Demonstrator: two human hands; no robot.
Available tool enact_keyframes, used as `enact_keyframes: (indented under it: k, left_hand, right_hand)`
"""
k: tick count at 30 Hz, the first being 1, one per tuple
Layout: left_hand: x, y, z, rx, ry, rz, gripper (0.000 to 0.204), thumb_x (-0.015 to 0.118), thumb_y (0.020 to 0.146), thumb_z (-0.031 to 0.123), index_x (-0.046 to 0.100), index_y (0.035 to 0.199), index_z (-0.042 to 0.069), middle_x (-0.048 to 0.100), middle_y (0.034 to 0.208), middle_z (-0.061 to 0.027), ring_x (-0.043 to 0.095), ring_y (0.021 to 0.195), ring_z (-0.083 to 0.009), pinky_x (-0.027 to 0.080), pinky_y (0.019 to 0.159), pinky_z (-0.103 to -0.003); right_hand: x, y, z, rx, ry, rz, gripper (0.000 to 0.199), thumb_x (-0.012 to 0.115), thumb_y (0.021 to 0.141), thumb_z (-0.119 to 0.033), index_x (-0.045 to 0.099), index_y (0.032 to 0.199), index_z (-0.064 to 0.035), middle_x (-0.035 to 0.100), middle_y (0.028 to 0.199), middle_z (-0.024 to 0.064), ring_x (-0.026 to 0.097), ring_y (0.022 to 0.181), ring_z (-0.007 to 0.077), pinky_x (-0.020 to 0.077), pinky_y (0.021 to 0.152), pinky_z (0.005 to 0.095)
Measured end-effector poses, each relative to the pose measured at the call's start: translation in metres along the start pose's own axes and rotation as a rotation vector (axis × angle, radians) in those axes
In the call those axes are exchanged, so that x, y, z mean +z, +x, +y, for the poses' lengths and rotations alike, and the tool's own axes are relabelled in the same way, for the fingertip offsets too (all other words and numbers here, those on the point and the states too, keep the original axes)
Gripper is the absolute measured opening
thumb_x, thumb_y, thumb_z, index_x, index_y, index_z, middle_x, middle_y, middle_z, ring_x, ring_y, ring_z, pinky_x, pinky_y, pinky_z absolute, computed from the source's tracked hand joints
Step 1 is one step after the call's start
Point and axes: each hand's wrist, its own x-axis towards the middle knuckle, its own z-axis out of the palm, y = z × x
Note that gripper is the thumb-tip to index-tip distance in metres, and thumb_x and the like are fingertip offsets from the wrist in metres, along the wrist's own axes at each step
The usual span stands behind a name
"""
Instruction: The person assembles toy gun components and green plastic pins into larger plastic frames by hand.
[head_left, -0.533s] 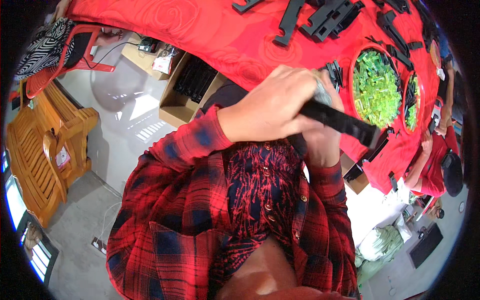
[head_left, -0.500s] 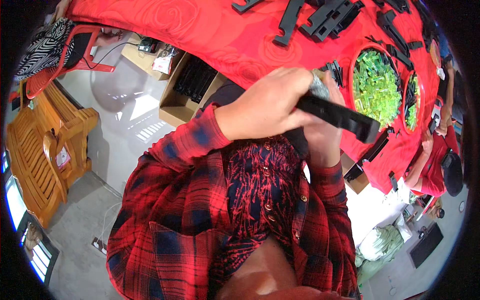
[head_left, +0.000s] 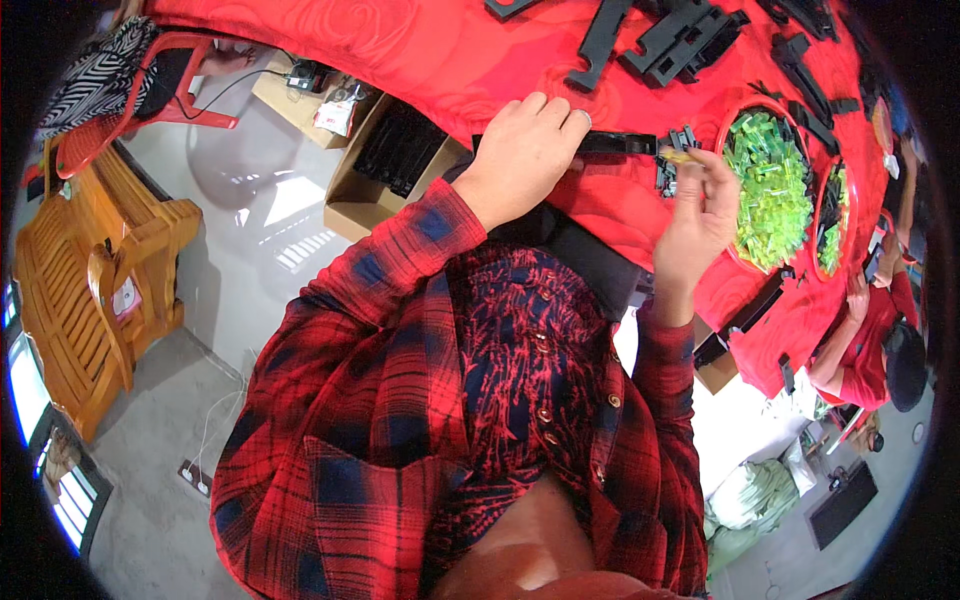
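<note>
Both hands lowered; left hand (head_left: 522, 157) pins black bar (head_left: 612, 144) on table.

head-worn fisheye, steep downward view, close over red table (head_left: 420, 50)

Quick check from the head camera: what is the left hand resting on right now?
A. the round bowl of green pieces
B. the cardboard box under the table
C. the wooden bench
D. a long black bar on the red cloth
D: the left hand lies over a long black bar on the red cloth, while the bowl of green pieces sits farther right, beyond the right hand.
</note>
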Motion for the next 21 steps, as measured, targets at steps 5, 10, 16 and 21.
enact_keyframes:
  k: [5, 10, 16, 21]
  left_hand:
    - [-0.020, -0.004, 0.001, -0.079, -0.023, -0.049, 0.048, 0.078, 0.074, 0.028, 0.059, 0.111, 0.005, 0.061, 0.101, -0.0108, 0.060, 0.096, -0.0302, 0.047, 0.081, -0.042]
    - [-0.025, -0.021, -0.016, -0.142, -0.061, -0.037, 0.047, 0.079, 0.074, 0.028, 0.060, 0.110, 0.006, 0.061, 0.102, -0.0110, 0.059, 0.100, -0.0313, 0.045, 0.087, -0.043]
    - [-0.016, -0.027, -0.027, -0.133, -0.144, 0.023, 0.038, 0.080, 0.075, 0.026, 0.062, 0.101, 0.004, 0.059, 0.097, -0.0109, 0.056, 0.097, -0.0332, 0.046, 0.086, -0.043]
    - [-0.014, -0.026, -0.029, -0.147, -0.227, 0.035, 0.035, 0.082, 0.074, 0.023, 0.062, 0.096, 0.004, 0.056, 0.089, -0.0112, 0.055, 0.090, -0.0346, 0.046, 0.080, -0.043]
  right_hand:
    - [0.011, 0.007, 0.005, -0.432, -0.518, -0.143, 0.013, 0.072, 0.087, -0.011, 0.070, 0.100, -0.0119, 0.067, 0.091, 0.0009, 0.059, 0.085, 0.0197, 0.0369, 0.086, 0.0350]
    - [0.020, 0.010, 0.015, -0.532, -0.650, -0.245, 0.016, 0.074, 0.084, -0.010, 0.069, 0.099, -0.0127, 0.065, 0.085, -0.0012, 0.058, 0.081, 0.0173, 0.0330, 0.087, 0.0345]
    - [0.024, 0.011, 0.017, -0.525, -0.730, -0.316, 0.016, 0.075, 0.083, -0.011, 0.068, 0.097, -0.0117, 0.067, 0.085, 0.0004, 0.059, 0.077, 0.0175, 0.0326, 0.083, 0.0351]
    - [0.024, 0.012, 0.017, -0.528, -0.775, -0.352, 0.015, 0.076, 0.083, -0.011, 0.068, 0.096, -0.0112, 0.069, 0.085, 0.0012, 0.060, 0.076, 0.0179, 0.0331, 0.083, 0.0358]
